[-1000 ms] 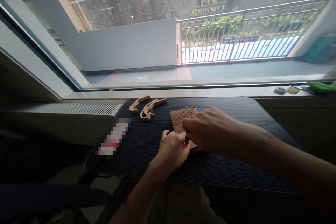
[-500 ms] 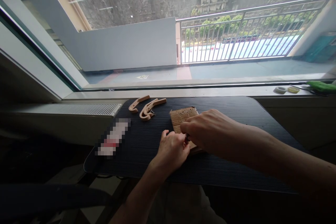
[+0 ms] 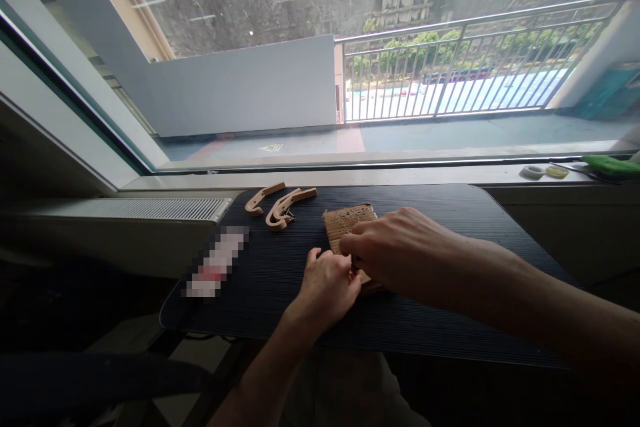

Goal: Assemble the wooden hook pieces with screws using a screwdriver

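R hand [image 3: 400,240] edges left by L hand [image 3: 327,281], over cardboard [image 3: 345,219]; both curled, can't tell what's gripped; prob. mid-job.

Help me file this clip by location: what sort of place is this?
Probably an indoor workspace beside a large window; exactly what sort, I can't tell. A dark table stands by the windowsill, and outside a metal railing edges what looks like a walkway.

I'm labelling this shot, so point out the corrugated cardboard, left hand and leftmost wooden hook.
Corrugated cardboard [image 3: 345,220]: head view, pitted top face.
Left hand [image 3: 327,281]: head view, back of hand.
Leftmost wooden hook [image 3: 263,193]: head view, straighter arm.
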{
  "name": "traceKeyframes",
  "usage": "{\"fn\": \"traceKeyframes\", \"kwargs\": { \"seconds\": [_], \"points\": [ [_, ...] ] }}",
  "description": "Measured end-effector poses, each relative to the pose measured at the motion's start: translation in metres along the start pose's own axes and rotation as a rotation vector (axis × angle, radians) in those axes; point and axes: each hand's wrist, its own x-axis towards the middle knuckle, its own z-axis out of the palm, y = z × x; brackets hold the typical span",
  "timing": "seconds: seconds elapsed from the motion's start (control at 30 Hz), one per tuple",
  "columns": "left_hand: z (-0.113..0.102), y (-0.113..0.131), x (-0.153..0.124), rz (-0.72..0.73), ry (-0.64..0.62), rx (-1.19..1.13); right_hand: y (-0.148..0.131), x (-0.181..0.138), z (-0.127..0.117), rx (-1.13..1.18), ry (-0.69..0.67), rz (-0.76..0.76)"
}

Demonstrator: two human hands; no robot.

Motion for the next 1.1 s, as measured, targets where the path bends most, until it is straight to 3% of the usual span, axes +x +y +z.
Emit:
{"fn": "traceKeyframes", "kwargs": {
  "seconds": [0.13, 0.6, 0.9, 1.1],
  "points": [
    [-0.001, 0.001, 0.001, -0.007, -0.014, 0.012, -0.001, -0.001, -0.004, 0.011, -0.04, 0.005],
    [0.0, -0.001, -0.002, 0.021, 0.023, -0.019, -0.001, 0.003, 0.003, -0.045, 0.011, 0.088],
    [0.0, 0.0, 0.001, 0.016, -0.008, -0.006, 0.0, -0.003, -0.002, 0.052, -0.066, 0.021],
    [0.001, -0.001, 0.001, 0.023, 0.019, -0.007, 0.002, 0.002, 0.007, 0.0, 0.018, 0.061]
  ]
}}
